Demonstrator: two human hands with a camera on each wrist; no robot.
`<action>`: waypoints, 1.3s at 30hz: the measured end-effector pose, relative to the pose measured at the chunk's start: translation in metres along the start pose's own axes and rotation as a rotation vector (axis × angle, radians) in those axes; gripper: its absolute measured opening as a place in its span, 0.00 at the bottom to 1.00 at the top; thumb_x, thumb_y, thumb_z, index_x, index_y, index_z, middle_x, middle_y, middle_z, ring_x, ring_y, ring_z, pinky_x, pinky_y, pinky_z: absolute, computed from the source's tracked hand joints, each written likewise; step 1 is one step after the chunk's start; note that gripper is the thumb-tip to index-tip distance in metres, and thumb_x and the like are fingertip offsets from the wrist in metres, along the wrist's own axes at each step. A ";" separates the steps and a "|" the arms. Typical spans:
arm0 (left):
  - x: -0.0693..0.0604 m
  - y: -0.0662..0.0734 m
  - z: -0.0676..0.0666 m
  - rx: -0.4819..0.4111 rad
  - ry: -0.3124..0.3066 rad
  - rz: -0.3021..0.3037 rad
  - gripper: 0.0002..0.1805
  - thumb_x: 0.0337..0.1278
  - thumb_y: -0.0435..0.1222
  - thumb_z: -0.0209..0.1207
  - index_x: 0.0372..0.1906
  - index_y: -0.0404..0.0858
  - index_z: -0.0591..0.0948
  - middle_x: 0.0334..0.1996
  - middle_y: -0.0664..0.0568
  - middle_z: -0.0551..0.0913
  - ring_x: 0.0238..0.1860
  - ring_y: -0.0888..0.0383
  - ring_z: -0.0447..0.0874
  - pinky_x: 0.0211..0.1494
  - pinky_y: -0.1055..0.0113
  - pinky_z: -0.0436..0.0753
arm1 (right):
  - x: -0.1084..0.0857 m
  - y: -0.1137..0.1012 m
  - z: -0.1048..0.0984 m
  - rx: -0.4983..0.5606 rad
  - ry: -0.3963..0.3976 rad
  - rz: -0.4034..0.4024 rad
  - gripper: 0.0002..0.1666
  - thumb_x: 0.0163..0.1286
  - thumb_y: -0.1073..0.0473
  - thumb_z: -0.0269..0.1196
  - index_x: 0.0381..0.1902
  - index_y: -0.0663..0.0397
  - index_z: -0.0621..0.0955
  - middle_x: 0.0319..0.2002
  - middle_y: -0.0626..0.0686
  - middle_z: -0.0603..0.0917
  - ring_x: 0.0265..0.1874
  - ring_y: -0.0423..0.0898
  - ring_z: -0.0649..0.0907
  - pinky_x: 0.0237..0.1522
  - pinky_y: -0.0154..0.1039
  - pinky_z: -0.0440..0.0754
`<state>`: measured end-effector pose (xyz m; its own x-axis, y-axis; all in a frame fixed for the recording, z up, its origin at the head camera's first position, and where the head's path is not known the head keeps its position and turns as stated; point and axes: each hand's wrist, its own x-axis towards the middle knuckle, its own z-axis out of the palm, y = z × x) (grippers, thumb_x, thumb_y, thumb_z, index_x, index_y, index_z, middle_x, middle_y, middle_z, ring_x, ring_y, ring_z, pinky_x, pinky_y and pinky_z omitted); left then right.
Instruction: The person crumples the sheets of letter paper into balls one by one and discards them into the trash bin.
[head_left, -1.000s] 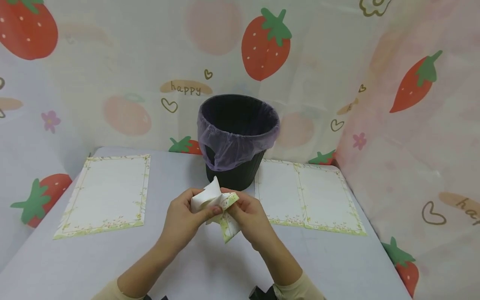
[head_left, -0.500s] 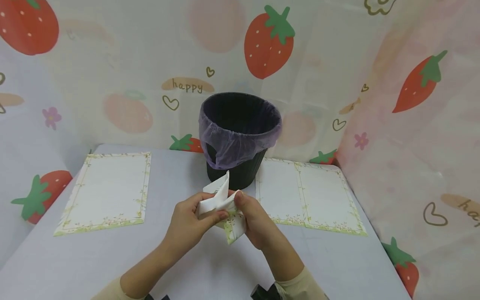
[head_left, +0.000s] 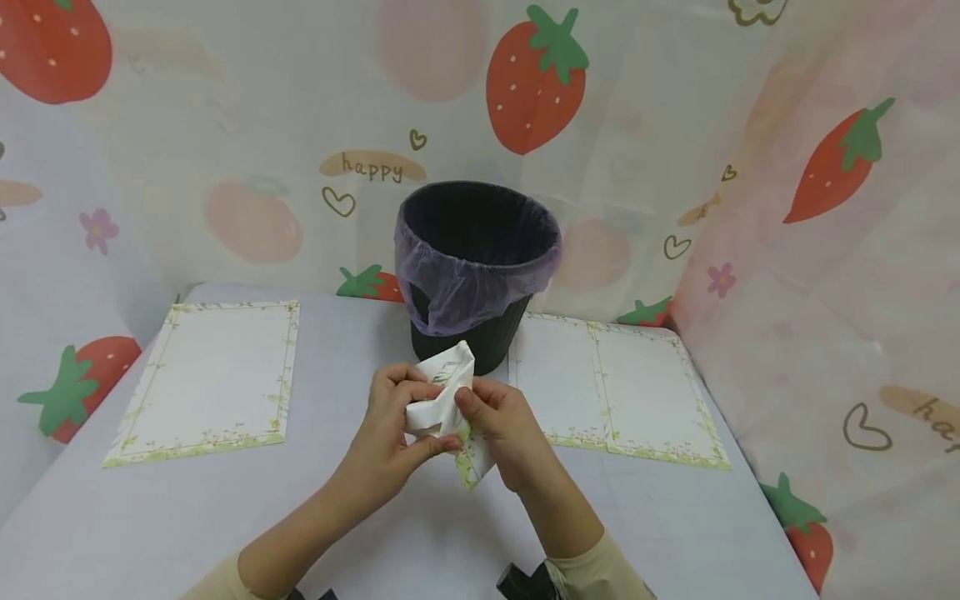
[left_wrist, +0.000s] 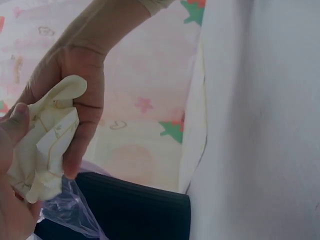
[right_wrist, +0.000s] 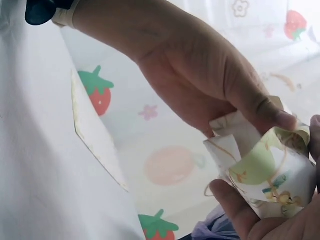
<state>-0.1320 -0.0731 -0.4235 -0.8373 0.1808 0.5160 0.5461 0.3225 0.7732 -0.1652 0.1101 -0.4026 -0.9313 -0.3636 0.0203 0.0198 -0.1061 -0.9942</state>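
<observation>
Paper (head_left: 447, 396), white, crumpled and green-flowered, is pinched between the left hand (head_left: 390, 429) and the right hand (head_left: 512, 429), with the round black bin (head_left: 504, 329) straight ahead of both.

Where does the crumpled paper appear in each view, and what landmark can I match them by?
Head: the crumpled paper is just below centre.
Left wrist: the crumpled paper is on the left side, around mid-height.
Right wrist: the crumpled paper is at lower right.
Shared landmark: the bin's purple liner, partly visible at the bottom of both wrist views.
</observation>
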 end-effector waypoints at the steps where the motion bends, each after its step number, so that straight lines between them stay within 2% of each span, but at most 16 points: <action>1: 0.000 0.000 0.000 0.024 0.014 -0.002 0.34 0.44 0.38 0.79 0.58 0.44 0.74 0.62 0.49 0.64 0.66 0.57 0.62 0.61 0.68 0.74 | 0.000 0.000 0.001 0.005 0.017 0.001 0.49 0.58 0.33 0.71 0.56 0.74 0.80 0.36 0.47 0.87 0.35 0.42 0.84 0.36 0.33 0.85; 5: -0.002 -0.001 0.005 0.055 0.079 -0.033 0.48 0.37 0.41 0.82 0.67 0.48 0.69 0.67 0.52 0.60 0.68 0.56 0.62 0.65 0.57 0.74 | -0.001 -0.001 0.006 0.020 0.100 -0.010 0.38 0.62 0.42 0.73 0.51 0.74 0.81 0.34 0.48 0.87 0.33 0.43 0.85 0.35 0.35 0.86; 8: -0.006 -0.001 0.012 0.046 0.111 -0.019 0.55 0.39 0.42 0.81 0.74 0.47 0.63 0.71 0.52 0.62 0.68 0.54 0.65 0.68 0.56 0.73 | -0.002 -0.001 0.008 0.032 0.172 -0.040 0.31 0.64 0.49 0.74 0.48 0.74 0.83 0.33 0.51 0.87 0.30 0.44 0.86 0.33 0.36 0.88; 11: -0.011 0.001 0.020 0.048 0.075 0.013 0.61 0.38 0.47 0.82 0.79 0.48 0.58 0.74 0.53 0.62 0.72 0.53 0.62 0.73 0.65 0.68 | -0.003 0.000 0.009 0.072 0.246 -0.069 0.26 0.65 0.53 0.74 0.46 0.74 0.84 0.33 0.53 0.88 0.30 0.46 0.88 0.33 0.37 0.89; 14: -0.014 0.004 0.023 0.074 0.025 0.031 0.71 0.29 0.52 0.83 0.82 0.50 0.52 0.77 0.56 0.60 0.76 0.56 0.57 0.75 0.72 0.64 | -0.004 0.001 0.011 0.126 0.297 -0.071 0.26 0.66 0.53 0.73 0.48 0.73 0.84 0.34 0.53 0.89 0.32 0.46 0.89 0.36 0.38 0.90; 16: -0.014 0.005 0.022 0.100 0.011 0.046 0.76 0.25 0.53 0.85 0.83 0.50 0.49 0.78 0.57 0.59 0.77 0.56 0.57 0.75 0.70 0.65 | -0.004 0.002 0.013 0.146 0.314 -0.057 0.27 0.66 0.52 0.72 0.51 0.71 0.84 0.36 0.53 0.89 0.34 0.46 0.89 0.38 0.39 0.90; 17: -0.013 0.005 0.021 0.113 0.016 0.054 0.76 0.26 0.51 0.85 0.83 0.49 0.49 0.78 0.57 0.60 0.77 0.56 0.58 0.76 0.68 0.66 | -0.004 0.003 0.013 0.151 0.313 -0.046 0.27 0.67 0.51 0.71 0.52 0.71 0.83 0.37 0.53 0.89 0.35 0.46 0.89 0.39 0.39 0.90; 21: -0.009 0.003 0.015 0.155 0.049 0.075 0.68 0.34 0.44 0.85 0.82 0.47 0.53 0.75 0.57 0.67 0.74 0.56 0.65 0.73 0.57 0.72 | -0.003 0.004 0.015 0.118 0.249 -0.033 0.28 0.73 0.49 0.66 0.59 0.66 0.78 0.43 0.55 0.88 0.40 0.46 0.89 0.43 0.38 0.89; 24: -0.006 0.000 0.009 0.138 0.083 0.071 0.62 0.36 0.41 0.84 0.79 0.46 0.61 0.72 0.57 0.71 0.70 0.57 0.71 0.69 0.58 0.76 | -0.003 0.003 0.014 0.062 0.154 -0.069 0.26 0.78 0.52 0.61 0.67 0.56 0.71 0.50 0.60 0.85 0.45 0.48 0.88 0.46 0.39 0.88; 27: -0.003 -0.001 0.002 0.018 0.111 0.035 0.53 0.38 0.39 0.83 0.74 0.44 0.68 0.69 0.56 0.76 0.64 0.57 0.77 0.65 0.67 0.79 | -0.003 0.002 0.014 -0.005 0.062 -0.129 0.24 0.80 0.56 0.58 0.70 0.49 0.70 0.55 0.61 0.81 0.49 0.49 0.85 0.48 0.39 0.87; 28: -0.002 -0.001 -0.001 -0.033 0.116 0.017 0.50 0.40 0.38 0.83 0.73 0.44 0.70 0.67 0.56 0.77 0.61 0.57 0.78 0.62 0.69 0.79 | -0.003 0.001 0.013 -0.032 0.038 -0.154 0.23 0.80 0.55 0.57 0.70 0.48 0.71 0.56 0.60 0.81 0.49 0.49 0.84 0.48 0.38 0.87; 30: 0.001 0.002 -0.006 -0.147 0.122 -0.027 0.45 0.44 0.36 0.81 0.71 0.43 0.72 0.66 0.54 0.78 0.58 0.56 0.80 0.60 0.73 0.80 | -0.003 0.001 0.011 -0.119 0.000 -0.222 0.23 0.81 0.51 0.55 0.69 0.47 0.74 0.61 0.54 0.78 0.56 0.47 0.80 0.54 0.37 0.84; 32: 0.003 0.005 -0.012 -0.246 0.120 -0.077 0.42 0.48 0.34 0.78 0.70 0.43 0.73 0.65 0.53 0.78 0.57 0.54 0.81 0.57 0.72 0.82 | -0.002 0.001 0.009 -0.204 -0.047 -0.313 0.29 0.80 0.42 0.54 0.72 0.46 0.74 0.67 0.50 0.74 0.64 0.47 0.75 0.60 0.37 0.80; 35: 0.005 0.009 -0.020 -0.337 0.104 -0.144 0.39 0.51 0.31 0.76 0.69 0.43 0.73 0.63 0.52 0.77 0.55 0.52 0.81 0.53 0.70 0.85 | -0.001 0.001 0.005 -0.336 -0.125 -0.439 0.45 0.70 0.28 0.57 0.77 0.44 0.69 0.74 0.45 0.67 0.73 0.47 0.67 0.70 0.38 0.72; 37: 0.005 0.011 -0.023 -0.369 0.090 -0.177 0.38 0.52 0.31 0.75 0.69 0.43 0.73 0.61 0.50 0.77 0.53 0.51 0.81 0.51 0.68 0.87 | -0.002 0.001 0.003 -0.361 -0.177 -0.482 0.54 0.62 0.24 0.61 0.79 0.43 0.66 0.74 0.47 0.67 0.72 0.50 0.68 0.72 0.39 0.71; 39: 0.004 0.012 -0.024 -0.381 0.078 -0.202 0.37 0.52 0.32 0.75 0.68 0.43 0.74 0.59 0.49 0.78 0.51 0.50 0.81 0.49 0.67 0.88 | -0.003 0.000 0.002 -0.376 -0.197 -0.493 0.58 0.56 0.25 0.67 0.79 0.41 0.65 0.72 0.47 0.69 0.70 0.51 0.70 0.72 0.39 0.71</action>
<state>-0.1288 -0.0905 -0.4036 -0.9319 0.0740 0.3550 0.3542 -0.0241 0.9349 -0.1614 0.1093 -0.4022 -0.7136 -0.5221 0.4672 -0.5550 0.0143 -0.8317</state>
